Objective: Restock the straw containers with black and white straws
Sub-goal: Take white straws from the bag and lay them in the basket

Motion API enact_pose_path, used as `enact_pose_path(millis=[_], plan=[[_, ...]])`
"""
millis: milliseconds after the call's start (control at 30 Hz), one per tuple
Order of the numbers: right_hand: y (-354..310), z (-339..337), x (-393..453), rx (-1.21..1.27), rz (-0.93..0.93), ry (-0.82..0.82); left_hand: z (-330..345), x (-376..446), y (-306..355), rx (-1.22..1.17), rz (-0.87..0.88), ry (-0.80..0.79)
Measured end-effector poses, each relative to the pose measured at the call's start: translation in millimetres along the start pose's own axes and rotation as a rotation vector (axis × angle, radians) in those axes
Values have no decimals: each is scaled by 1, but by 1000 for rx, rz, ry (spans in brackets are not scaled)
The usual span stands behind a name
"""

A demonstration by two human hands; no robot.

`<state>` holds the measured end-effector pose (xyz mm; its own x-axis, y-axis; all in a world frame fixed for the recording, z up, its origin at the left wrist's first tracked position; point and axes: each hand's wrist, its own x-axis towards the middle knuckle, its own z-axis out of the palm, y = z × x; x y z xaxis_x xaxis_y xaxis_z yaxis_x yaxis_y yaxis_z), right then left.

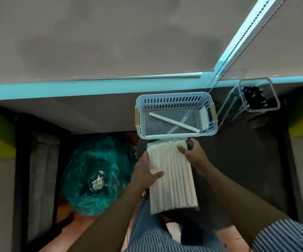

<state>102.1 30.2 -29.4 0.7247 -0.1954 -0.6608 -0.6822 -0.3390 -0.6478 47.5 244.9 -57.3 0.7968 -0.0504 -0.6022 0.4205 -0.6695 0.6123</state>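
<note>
Both hands, left hand (145,172) and right hand (192,153), gripping white straw pack (172,177), just before slotted basket (174,115)

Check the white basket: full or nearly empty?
Nearly empty. The basket holds one white straw lying diagonally on its bare floor; the pack is outside it, held in both hands.

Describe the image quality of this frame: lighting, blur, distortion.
Head view: wide-angle bending curves the blue ledge; dim, soft light; edges slightly smeared; the pack of white straws and white basket read clearly; the black straws in their clear container blur together.
</note>
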Motion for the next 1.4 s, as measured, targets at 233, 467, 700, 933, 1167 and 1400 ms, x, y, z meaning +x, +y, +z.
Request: enact_pose_path(millis=[233,467,700,933,1167,1400], plan=[[1,11,15,106,36,11,-7,16,6,-143,16,-9],[11,-6,6,163,134,-35,-1,-1,13,-323,-25,-22],[23,-42,-22,246,133,-199,17,-34,32,-481,-73,-6],[21,-85,-48,309,21,-227,34,-63,72,-487,61,48],[-8,-108,-74,647,-191,-333,31,-79,96,-443,165,284],[-19,-118,-89,597,-421,-360,38,-110,106,-419,249,536]])
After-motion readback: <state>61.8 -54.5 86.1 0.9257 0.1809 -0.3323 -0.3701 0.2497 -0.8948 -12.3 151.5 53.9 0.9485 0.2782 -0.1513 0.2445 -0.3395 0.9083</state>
